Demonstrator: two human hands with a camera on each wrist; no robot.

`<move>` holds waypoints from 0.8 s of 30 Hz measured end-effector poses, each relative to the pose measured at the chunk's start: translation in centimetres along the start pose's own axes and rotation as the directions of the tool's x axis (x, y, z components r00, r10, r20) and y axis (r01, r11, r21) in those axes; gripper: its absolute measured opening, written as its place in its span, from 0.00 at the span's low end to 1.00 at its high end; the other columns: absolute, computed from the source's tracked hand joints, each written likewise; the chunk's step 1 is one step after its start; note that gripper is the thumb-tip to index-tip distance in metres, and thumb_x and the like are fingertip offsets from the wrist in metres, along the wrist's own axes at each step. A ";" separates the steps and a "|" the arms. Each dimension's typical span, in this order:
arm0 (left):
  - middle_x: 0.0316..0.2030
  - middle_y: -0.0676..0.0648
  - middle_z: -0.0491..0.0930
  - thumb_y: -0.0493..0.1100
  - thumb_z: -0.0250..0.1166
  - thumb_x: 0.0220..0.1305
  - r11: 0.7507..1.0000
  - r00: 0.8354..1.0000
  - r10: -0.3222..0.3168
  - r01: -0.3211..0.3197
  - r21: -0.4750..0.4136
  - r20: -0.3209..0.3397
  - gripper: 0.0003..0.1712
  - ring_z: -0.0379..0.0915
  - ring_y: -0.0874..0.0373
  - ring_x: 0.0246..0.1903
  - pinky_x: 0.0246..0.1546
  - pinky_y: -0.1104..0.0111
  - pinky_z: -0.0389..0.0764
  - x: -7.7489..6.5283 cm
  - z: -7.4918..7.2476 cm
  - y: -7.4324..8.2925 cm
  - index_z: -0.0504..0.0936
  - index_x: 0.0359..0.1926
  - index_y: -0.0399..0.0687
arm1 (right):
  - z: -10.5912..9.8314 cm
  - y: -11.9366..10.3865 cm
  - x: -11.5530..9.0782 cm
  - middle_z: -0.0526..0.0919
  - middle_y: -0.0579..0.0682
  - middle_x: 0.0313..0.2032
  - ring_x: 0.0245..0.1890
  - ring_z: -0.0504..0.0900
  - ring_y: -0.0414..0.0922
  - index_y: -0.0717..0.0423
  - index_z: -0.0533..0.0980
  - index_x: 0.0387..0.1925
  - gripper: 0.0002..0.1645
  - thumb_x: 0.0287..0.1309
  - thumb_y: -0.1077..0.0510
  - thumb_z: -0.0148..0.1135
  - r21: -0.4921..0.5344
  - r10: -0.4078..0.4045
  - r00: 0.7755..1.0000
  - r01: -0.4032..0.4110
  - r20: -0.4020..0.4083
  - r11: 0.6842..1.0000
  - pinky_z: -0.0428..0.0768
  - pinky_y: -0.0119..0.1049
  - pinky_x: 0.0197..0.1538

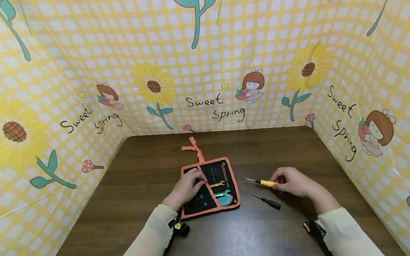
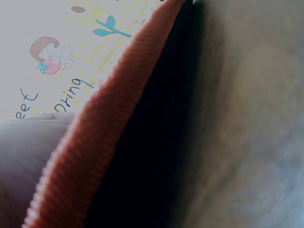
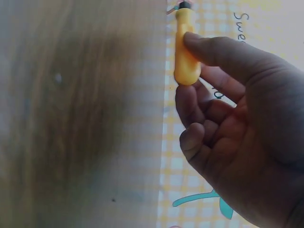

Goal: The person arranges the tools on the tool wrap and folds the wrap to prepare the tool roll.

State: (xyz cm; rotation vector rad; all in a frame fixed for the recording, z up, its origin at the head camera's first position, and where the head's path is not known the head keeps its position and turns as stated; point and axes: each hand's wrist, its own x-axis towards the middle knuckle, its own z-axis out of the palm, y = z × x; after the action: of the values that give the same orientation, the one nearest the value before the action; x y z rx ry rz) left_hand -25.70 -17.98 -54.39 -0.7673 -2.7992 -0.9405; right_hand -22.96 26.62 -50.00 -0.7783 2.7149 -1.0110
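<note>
While a dark wooden table [image 1: 128, 185] fills the foreground, an orange-edged tool pouch [image 1: 206, 193] lies on it under the left hand [image 1: 188, 187], whose thumb and finger pinch its pocket edge. Well to its right, the right hand [image 1: 293, 181] grips a yellow-handled screwdriver [image 1: 266, 183], long axis crosswise, tip pointing left toward the pouch. A black screwdriver [image 1: 270, 202] rests just below, nearer the right hand.
</note>
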 end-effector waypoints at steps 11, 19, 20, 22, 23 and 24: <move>0.40 0.63 0.74 0.41 0.70 0.72 1.000 1.000 0.000 0.000 -0.010 -0.008 0.12 0.72 0.63 0.35 0.38 0.67 0.78 0.0 0.1 0.0 0.82 0.38 0.69 | 0.3 -0.7 1.4 0.77 0.40 0.31 0.29 0.75 0.39 0.47 0.86 0.37 0.07 0.60 0.61 0.77 -0.027 -0.031 0.997 0.029 -0.076 0.999 0.77 0.34 0.33; 0.41 0.63 0.74 0.40 0.70 0.72 1.000 1.000 -0.008 0.008 -0.028 -0.005 0.12 0.72 0.63 0.35 0.37 0.67 0.78 -0.2 0.0 0.2 0.83 0.38 0.69 | 0.4 -1.6 2.8 0.76 0.40 0.31 0.29 0.75 0.39 0.45 0.87 0.37 0.07 0.60 0.61 0.77 -0.016 -0.042 0.992 0.040 -0.118 0.999 0.76 0.34 0.33; 0.40 0.64 0.74 0.40 0.70 0.72 1.000 1.000 -0.007 0.007 -0.026 -0.005 0.12 0.72 0.64 0.35 0.37 0.67 0.78 -0.2 0.0 0.2 0.82 0.38 0.69 | 0.4 -1.7 3.0 0.77 0.40 0.31 0.29 0.75 0.40 0.45 0.87 0.37 0.07 0.61 0.60 0.77 -0.015 -0.045 0.992 0.043 -0.119 0.999 0.76 0.34 0.33; 0.40 0.64 0.74 0.40 0.70 0.72 1.000 1.000 -0.004 0.004 -0.023 -0.008 0.12 0.71 0.64 0.34 0.36 0.68 0.78 -0.2 0.0 0.2 0.82 0.38 0.69 | 0.5 -2.0 3.5 0.77 0.40 0.31 0.30 0.75 0.40 0.45 0.87 0.37 0.06 0.61 0.60 0.77 -0.011 -0.053 0.991 0.052 -0.121 0.999 0.76 0.34 0.33; 0.40 0.64 0.74 0.40 0.70 0.72 1.000 1.000 -0.003 0.003 -0.024 -0.008 0.12 0.71 0.64 0.33 0.35 0.68 0.77 -0.2 0.0 0.2 0.83 0.38 0.69 | 0.5 -2.2 3.7 0.77 0.40 0.31 0.30 0.75 0.41 0.45 0.88 0.37 0.06 0.61 0.59 0.77 -0.008 -0.055 0.991 0.055 -0.121 0.998 0.77 0.35 0.33; 0.40 0.63 0.74 0.40 0.70 0.72 1.000 1.000 -0.001 0.001 -0.024 -0.009 0.12 0.71 0.64 0.33 0.35 0.68 0.77 -0.2 0.0 0.2 0.83 0.38 0.69 | 0.5 -2.4 3.9 0.77 0.40 0.31 0.30 0.75 0.41 0.46 0.88 0.37 0.06 0.61 0.59 0.77 -0.007 -0.058 0.991 0.057 -0.121 0.998 0.77 0.35 0.34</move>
State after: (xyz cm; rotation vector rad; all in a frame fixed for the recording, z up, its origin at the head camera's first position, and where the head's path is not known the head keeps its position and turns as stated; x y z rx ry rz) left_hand -25.43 -17.92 -54.31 -0.7624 -2.7858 -0.9765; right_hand -25.11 22.81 -48.70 -0.8259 2.8115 -1.1004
